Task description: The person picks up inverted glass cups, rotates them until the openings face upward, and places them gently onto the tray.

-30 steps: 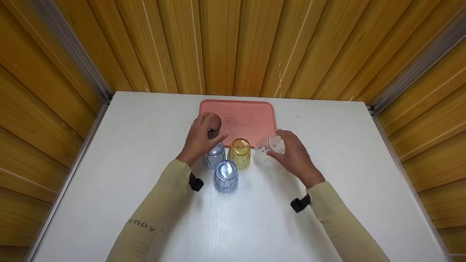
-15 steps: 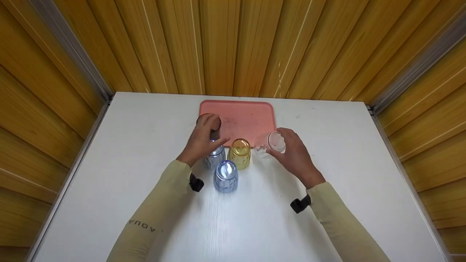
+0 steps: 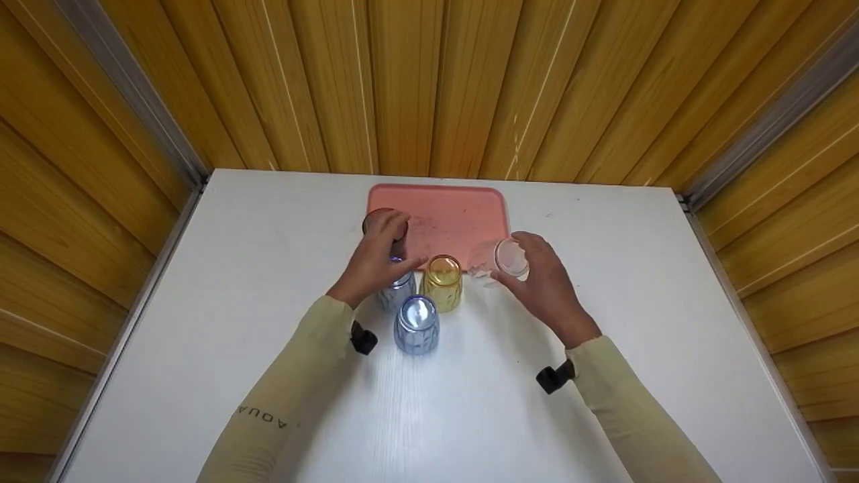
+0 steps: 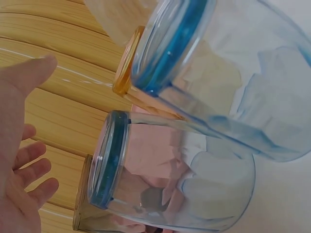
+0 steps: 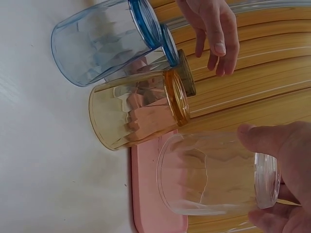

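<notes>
My left hand (image 3: pixel 372 265) hovers with spread, relaxed fingers above the back blue glass (image 3: pixel 400 292) and beside a dark brownish glass (image 5: pixel 187 75), apart from both. That dark glass stands upside down at the tray's left side, partly hidden behind the hand in the head view. With thumb and fingers, my right hand (image 3: pixel 545 278) holds a clear glass (image 5: pixel 211 174) near its base, mouth down, over the front right corner of the pink tray (image 3: pixel 463 211). A yellow glass (image 3: pixel 443 285) and a front blue glass (image 3: pixel 417 327) stand upside down between the hands.
The white table (image 3: pixel 604 235) carries everything. A wood-panelled wall (image 3: pixel 436 87) rises right behind the table's back edge, with further panels at both sides. The upturned yellow and blue glasses stand close together just in front of the tray.
My left hand's fingers have come off the dark glass and risen slightly, leaving it in place. The right hand has carried the clear glass a little away from me, towards the tray.
</notes>
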